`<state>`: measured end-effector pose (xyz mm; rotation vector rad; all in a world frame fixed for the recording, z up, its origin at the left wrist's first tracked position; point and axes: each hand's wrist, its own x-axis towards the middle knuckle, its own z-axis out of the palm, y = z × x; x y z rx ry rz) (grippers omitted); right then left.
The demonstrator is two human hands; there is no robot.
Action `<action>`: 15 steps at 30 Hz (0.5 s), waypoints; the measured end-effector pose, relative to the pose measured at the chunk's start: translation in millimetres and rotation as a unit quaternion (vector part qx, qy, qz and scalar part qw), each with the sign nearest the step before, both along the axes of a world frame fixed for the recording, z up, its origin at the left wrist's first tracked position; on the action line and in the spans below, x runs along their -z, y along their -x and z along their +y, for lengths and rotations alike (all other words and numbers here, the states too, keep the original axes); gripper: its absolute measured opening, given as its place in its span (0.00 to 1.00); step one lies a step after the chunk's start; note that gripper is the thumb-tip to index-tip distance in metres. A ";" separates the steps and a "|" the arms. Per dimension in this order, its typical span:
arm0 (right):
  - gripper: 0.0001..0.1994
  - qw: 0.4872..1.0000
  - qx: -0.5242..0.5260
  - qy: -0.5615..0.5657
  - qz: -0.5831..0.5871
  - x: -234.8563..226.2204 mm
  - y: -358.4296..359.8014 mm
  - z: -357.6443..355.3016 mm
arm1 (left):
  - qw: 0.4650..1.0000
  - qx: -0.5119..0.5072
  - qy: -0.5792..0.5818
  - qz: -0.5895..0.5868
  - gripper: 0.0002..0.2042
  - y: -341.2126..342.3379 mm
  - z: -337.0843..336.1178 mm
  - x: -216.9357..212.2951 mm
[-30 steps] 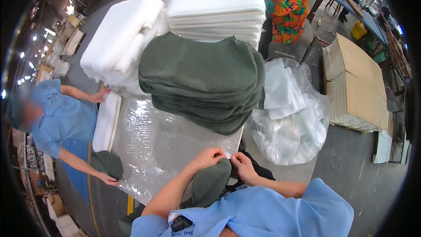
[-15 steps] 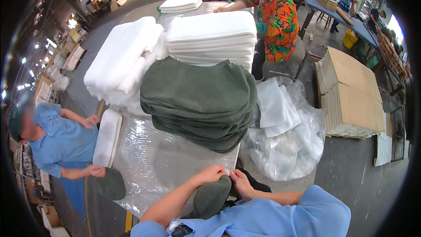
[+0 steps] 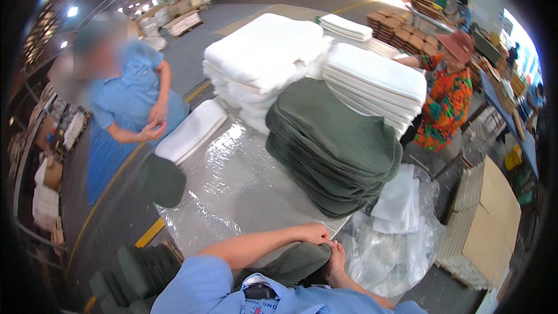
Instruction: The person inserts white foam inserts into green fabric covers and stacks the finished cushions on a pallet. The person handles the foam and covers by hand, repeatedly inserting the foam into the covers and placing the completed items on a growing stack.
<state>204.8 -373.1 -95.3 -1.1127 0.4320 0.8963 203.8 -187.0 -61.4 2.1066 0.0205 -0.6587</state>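
My left hand [image 3: 317, 234] and my right hand [image 3: 336, 257] meet at the table's near edge. Both are closed, fingers pinching the edge of a dark green fabric piece [image 3: 299, 264] that hangs against my body. What lies inside the pinch is too small to make out. Just beyond my hands rises a tall stack of similar dark green fabric pieces [image 3: 334, 134], its layers slightly uneven. One more green piece [image 3: 164, 180] lies at the table's left corner, beside a folded white pad [image 3: 192, 131].
White padding [image 3: 264, 46] and white folded pads [image 3: 375, 78] are piled at the back of the plastic-covered table [image 3: 215, 197]. Clear plastic bags [image 3: 386, 256] and stacked cardboard [image 3: 485, 221] stand right. Green cushions [image 3: 136, 276] lie lower left. Co-workers stand left and far right.
My view has swung left, so the table sits further right. My hands still pinch the green fabric. The left co-worker's hands have come together, off the white pad and green piece.
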 end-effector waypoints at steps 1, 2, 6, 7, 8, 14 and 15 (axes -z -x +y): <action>0.15 1.000 0.015 0.000 0.006 3.3 2.0 1.7 | 0.999 0.020 -0.013 0.021 0.24 -1.6 0.0 -1.5; 0.15 1.000 0.017 -0.010 0.005 6.7 1.9 2.3 | 0.999 0.027 -0.011 0.022 0.25 -2.0 -0.9 -2.7; 0.16 0.999 0.025 -0.030 -0.001 21.7 4.6 1.5 | 0.999 0.040 -0.007 0.033 0.25 5.1 -6.0 -0.5; 0.17 0.999 0.031 -0.032 -0.005 27.4 4.7 2.0 | 0.998 0.045 -0.008 0.035 0.24 5.3 -8.0 0.2; 0.16 0.999 0.038 -0.024 -0.019 33.1 3.5 2.5 | 0.999 0.042 0.000 0.018 0.23 5.7 -9.3 1.0; 0.18 0.995 0.039 0.019 -0.088 53.7 -4.2 6.1 | 1.000 0.014 0.002 -0.013 0.18 5.6 -17.0 13.6; 0.17 0.996 0.027 0.037 -0.083 48.8 -4.0 7.7 | 1.000 0.009 -0.006 -0.014 0.17 6.3 -18.3 20.2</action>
